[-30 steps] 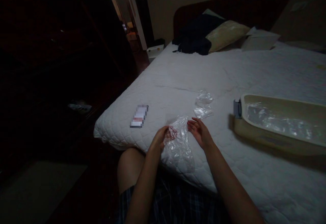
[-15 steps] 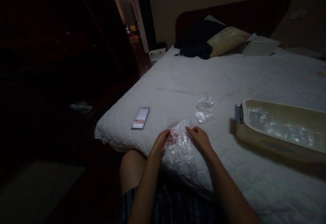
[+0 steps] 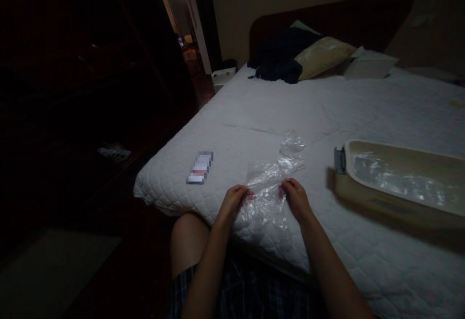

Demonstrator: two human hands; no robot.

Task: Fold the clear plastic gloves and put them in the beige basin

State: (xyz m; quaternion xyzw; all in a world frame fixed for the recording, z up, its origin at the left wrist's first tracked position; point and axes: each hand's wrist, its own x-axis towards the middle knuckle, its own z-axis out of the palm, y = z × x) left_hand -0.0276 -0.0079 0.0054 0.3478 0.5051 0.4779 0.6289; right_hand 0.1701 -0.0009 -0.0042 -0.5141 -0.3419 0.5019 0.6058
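Note:
A clear, crinkled plastic bag (image 3: pixel 267 200) stretches between my two hands, low over the near edge of the bed. My left hand (image 3: pixel 234 200) grips its left side, fingers pinched together and partly seen through the film. On the opposite side my right hand (image 3: pixel 295 195) pinches the bag between thumb and fingers. Just beyond, another clear plastic bag (image 3: pixel 291 152) lies on the quilted white bed cover; the far part of the held bag reaches up to it. To the left of my hands rests a phone (image 3: pixel 200 168), its screen blurred out.
At the right stands a beige plastic bin (image 3: pixel 392 212) with a grey latch, holding clear plastic film (image 3: pixel 399 178). Dark cloth (image 3: pixel 279 60) and a yellowish pillow (image 3: pixel 323 57) lie by the headboard (image 3: pixel 337 16). The bed's left edge drops to a dark floor.
My right hand has moved slightly right and taken a pinch on the bag's right side. The bag is now spread wider between both hands.

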